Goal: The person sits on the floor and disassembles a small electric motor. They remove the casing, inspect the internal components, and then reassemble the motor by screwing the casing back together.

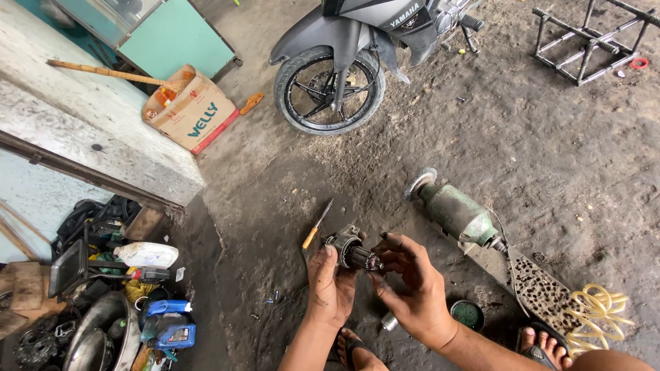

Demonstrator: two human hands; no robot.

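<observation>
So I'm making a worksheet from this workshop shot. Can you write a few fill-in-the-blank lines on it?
1. Both hands, left hand and right hand, hold a small metal ____.
2. The screwdriver on the ground has an ____ handle.
3. The green grinder lies on the person's ____ side.

Missing words: motor part; orange; right

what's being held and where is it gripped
A small motor armature: the left hand grips its round housing end, the right hand pinches the other, dark end.
</observation>
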